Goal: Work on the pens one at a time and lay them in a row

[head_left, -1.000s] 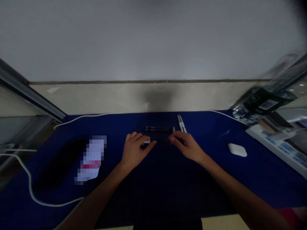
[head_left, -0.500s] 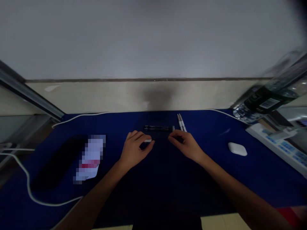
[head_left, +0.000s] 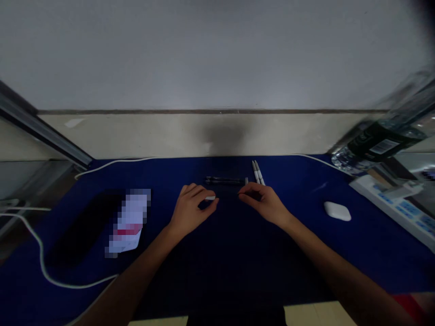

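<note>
My left hand (head_left: 193,207) is closed, its curled fingers and thumb around a small white piece (head_left: 210,198) whose end shows at the fingertips. Across a short gap, my right hand (head_left: 261,199) is pinched, thumb against forefinger. Whatever it may hold is too small to make out. Just beyond both hands, a dark, partly clear pen (head_left: 226,180) lies sideways on the blue table (head_left: 224,253). Two white pens (head_left: 258,173) with grey tips lie side by side behind my right hand, their near ends partly hidden by it.
On the left lie a blurred-out phone (head_left: 131,219) and a dark flat object (head_left: 86,226), with a white cable (head_left: 42,258) nearby. To the right are a white earbud case (head_left: 337,211), a power strip (head_left: 394,203) and a tilted plastic bottle (head_left: 370,140). A wall (head_left: 152,136) closes off the back.
The view has shifted very slightly. Both hands keep nearly the same pose and place, and the pens lie where they were.
</note>
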{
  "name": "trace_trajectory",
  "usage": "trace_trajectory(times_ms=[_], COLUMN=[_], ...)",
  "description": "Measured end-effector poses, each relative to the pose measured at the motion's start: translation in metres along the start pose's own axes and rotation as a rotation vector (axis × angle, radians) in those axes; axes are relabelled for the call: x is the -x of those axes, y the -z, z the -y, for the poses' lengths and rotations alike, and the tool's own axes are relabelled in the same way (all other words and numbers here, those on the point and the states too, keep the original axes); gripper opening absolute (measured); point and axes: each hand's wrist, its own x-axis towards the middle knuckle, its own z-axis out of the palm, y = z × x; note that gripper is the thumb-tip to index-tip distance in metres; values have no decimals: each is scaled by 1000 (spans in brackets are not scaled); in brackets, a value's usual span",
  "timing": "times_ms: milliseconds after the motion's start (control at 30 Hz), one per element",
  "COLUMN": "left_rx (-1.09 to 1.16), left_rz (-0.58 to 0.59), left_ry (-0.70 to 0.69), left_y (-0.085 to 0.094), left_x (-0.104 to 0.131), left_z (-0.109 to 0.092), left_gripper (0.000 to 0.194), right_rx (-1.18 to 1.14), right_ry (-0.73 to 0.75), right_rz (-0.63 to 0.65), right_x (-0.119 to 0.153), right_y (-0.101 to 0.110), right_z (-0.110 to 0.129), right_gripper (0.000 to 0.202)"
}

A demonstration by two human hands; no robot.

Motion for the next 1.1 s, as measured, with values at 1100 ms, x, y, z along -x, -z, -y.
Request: trace_trajectory(times_ms=[1100], left_rx=[-14], left_rz=[-75], left_ry=[-78], left_y=[-3], left_x=[0], left_z=[2], left_gripper=[14], right_rx=[9], right_ry=[-11], right_rz=[3], right_x=[-2], right_y=[1], right_z=[-1], right_gripper=[26])
